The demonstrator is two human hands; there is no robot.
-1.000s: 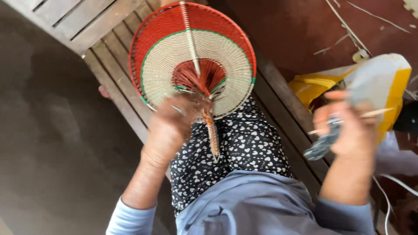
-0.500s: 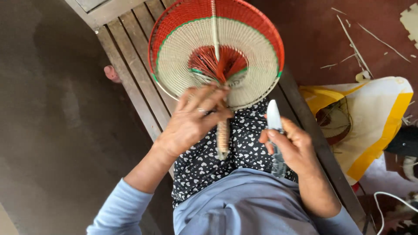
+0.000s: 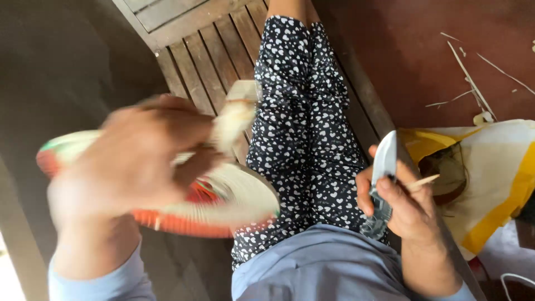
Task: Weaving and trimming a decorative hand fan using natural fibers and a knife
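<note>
Left grip [image 3: 128, 161], blurred, closes on the woven fan [image 3: 223, 195], low beside the lap; right grip [image 3: 404, 203] clasps a knife [image 3: 384, 161]. Fan seems light, slightly flexible; best held at its handle

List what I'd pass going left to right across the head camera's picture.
Woven fan gripped by the blurred left hand → patterned trouser leg on the wooden bench → right hand holding a knife and a thin stick → yellow and white bag on the floor.
</note>
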